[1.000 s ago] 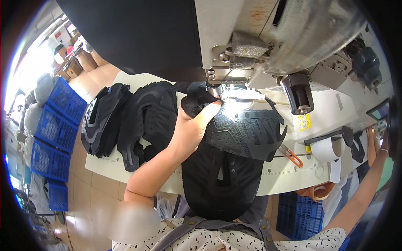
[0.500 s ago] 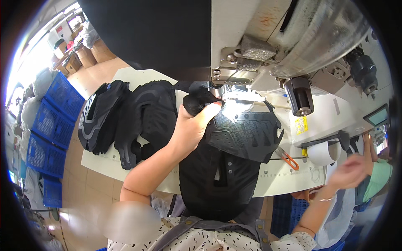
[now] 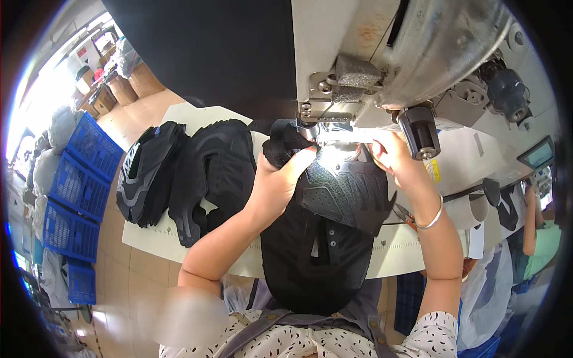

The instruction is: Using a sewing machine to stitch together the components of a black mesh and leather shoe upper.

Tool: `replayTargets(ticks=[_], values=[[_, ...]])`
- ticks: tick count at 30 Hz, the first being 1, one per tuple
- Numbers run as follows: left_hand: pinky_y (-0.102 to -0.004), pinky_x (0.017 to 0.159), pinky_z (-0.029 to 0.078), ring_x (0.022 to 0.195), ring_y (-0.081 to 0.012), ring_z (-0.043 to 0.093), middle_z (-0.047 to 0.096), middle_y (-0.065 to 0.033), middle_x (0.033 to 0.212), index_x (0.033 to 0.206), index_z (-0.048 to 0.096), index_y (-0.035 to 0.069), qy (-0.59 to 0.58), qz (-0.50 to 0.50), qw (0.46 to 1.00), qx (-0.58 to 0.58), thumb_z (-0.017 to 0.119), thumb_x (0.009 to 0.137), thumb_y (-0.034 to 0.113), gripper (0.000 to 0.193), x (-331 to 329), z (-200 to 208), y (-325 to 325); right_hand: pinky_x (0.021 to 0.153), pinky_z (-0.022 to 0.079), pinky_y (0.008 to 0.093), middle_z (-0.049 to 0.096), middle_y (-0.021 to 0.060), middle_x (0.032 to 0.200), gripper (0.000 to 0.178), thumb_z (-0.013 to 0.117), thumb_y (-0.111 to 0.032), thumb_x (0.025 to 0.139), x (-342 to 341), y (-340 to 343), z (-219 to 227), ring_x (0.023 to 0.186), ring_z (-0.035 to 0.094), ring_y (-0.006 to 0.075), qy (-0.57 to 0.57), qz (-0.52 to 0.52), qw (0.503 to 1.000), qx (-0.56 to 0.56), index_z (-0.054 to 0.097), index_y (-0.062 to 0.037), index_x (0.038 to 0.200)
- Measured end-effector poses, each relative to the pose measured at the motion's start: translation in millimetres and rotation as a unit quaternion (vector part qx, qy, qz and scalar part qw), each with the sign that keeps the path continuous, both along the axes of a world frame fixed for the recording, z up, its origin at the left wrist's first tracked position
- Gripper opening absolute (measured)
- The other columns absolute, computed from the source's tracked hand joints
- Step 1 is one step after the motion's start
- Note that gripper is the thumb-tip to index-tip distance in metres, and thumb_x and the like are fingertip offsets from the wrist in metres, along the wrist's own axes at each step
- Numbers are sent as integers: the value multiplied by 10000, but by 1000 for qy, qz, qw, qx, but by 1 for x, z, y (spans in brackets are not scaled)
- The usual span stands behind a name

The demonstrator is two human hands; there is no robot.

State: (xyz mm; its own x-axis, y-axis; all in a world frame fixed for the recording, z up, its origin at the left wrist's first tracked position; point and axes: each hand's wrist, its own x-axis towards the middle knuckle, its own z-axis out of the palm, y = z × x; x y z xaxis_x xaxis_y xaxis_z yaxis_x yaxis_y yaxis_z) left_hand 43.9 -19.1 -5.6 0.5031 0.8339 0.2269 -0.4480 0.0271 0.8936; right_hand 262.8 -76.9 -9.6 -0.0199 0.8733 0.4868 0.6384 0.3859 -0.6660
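Black shoe upper [image 3: 343, 200], slanted bars and perforated patch, lies under and in front of sewing machine [image 3: 358, 36], long axis slanting down-right, pronged end lower right. Left hand [image 3: 277, 182] pinches its rolled left end at machine's lit needle area; right hand [image 3: 399, 156] by its upper-right edge, fingers curled, grip unclear.

The pale table [image 3: 149, 240] carries two stacks of dark shoe uppers [image 3: 227, 164] — and orange-handled snips [image 3: 406, 216].
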Motion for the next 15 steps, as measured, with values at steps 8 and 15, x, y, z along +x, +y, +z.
replayTargets(ticks=[8, 15], values=[[-207, 686, 398, 749, -45, 494, 564, 37, 799, 885, 595, 43, -2, 13, 1000, -16, 567, 818, 48, 73, 3, 1, -3, 433, 312, 209, 504, 44, 589, 374, 344, -265, 898, -17, -52, 46, 441, 384, 80, 330, 38, 933, -141, 551, 34, 809], [-201, 678, 397, 754, -39, 495, 573, 33, 819, 892, 597, 38, -11, 26, 1000, 9, 561, 824, 44, 77, 4, 0, -4, 606, 439, 213, 591, 105, 825, 274, 389, -174, 898, 94, -220, 36, 631, 519, 132, 43, -480, 767, 423, 560, 37, 932]])
